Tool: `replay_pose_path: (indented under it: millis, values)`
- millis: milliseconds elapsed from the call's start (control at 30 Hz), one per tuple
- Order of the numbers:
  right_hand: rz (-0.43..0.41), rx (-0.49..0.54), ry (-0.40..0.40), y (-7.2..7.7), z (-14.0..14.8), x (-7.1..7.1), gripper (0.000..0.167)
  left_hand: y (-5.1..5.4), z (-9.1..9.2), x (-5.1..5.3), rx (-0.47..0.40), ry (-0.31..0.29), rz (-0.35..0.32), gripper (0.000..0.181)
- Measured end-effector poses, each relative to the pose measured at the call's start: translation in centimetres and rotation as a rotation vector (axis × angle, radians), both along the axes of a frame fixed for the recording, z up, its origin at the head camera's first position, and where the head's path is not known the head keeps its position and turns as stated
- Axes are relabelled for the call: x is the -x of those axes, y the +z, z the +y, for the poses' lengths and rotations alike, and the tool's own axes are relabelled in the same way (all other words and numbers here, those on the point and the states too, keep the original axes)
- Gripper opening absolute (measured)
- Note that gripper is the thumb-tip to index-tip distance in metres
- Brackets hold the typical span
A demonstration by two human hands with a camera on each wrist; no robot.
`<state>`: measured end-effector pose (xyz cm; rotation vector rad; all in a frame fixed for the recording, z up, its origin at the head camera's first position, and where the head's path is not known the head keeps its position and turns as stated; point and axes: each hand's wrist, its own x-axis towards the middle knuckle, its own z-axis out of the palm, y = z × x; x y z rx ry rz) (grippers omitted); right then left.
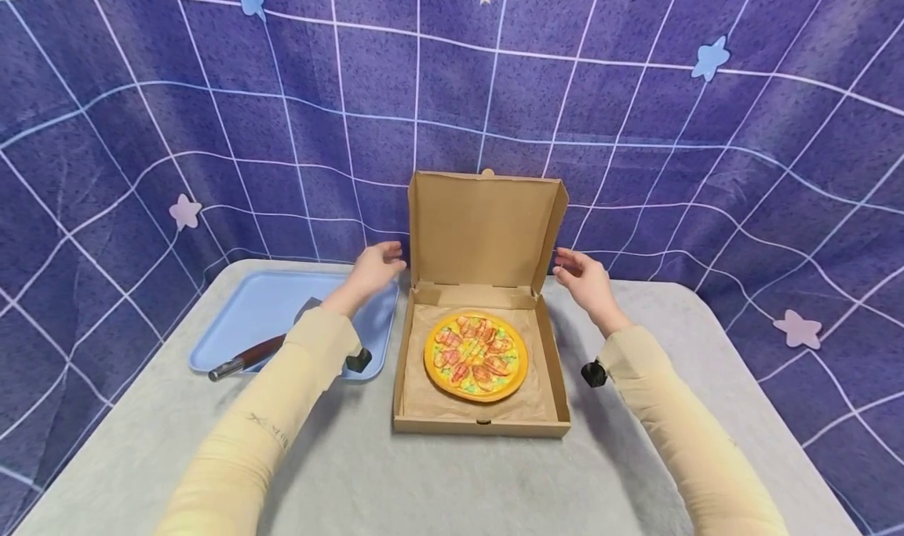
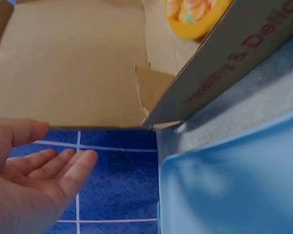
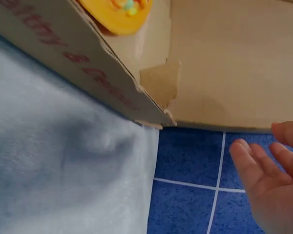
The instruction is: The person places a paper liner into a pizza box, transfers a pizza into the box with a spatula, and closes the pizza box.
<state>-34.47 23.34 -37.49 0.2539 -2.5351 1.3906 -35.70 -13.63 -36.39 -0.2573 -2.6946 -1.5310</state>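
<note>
An open cardboard pizza box point(image 1: 554, 363) stands on the table, its lid point(image 1: 487, 230) raised upright at the back. Inside, on brown paper, lies a round pizza point(image 1: 476, 356) with a thick orange-yellow rim. Just left of the lid is my left hand point(image 1: 376, 271), fingers loosely bent and holding nothing. My right hand point(image 1: 586, 283) hovers off the lid's right side, likewise with nothing in it. In the left wrist view the thumb of the left hand point(image 2: 44, 180) is close to the lid's edge; whether it touches, I cannot tell. The right hand point(image 3: 273, 175) shows its fingers spread below the lid.
A light blue tray point(image 1: 247, 308) sits on the grey table point(image 1: 452, 489) to the left. Across it lies a pizza server with a brown handle point(image 1: 261, 351), its blade partly hidden behind the left sleeve. A purple gridded curtain point(image 1: 452, 73) hangs behind the table.
</note>
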Motion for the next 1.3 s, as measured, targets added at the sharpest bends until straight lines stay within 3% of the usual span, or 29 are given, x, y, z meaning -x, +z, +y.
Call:
replay_pose_path:
  millis: [167, 333, 433, 567, 933, 1300]
  values:
    - [0.07, -0.03, -0.037, 0.4, -0.1, 0.9, 0.042, 0.1, 0.1, 1.5, -0.165, -0.021, -0.037, 0.046]
    - [0.049, 0.099, -0.017, 0.7, -0.5, 1.7, 0.038, 0.3, 0.4, 2.3, -0.247, -0.029, -0.034, 0.049]
    - [0.0, 0.216, 0.014, 0.8, -0.7, 2.3, 0.039, 0.4, 0.5, 2.8, -0.267, -0.04, -0.002, 0.05]
    - [-0.062, 0.286, 0.054, 0.7, -0.8, 2.7, 0.042, 0.4, 0.3, 3.3, -0.28, -0.062, 0.003, 0.05]
    - [-0.09, 0.353, 0.14, 0.6, -0.5, 3.2, 0.045, 0.1, 0.3, 4.0, -0.3, -0.076, -0.021, 0.049]
    - [-0.06, 0.356, 0.122, 0.8, -0.7, 2.9, 0.043, 0.4, 0.5, 3.7, -0.313, -0.062, -0.015, 0.049]
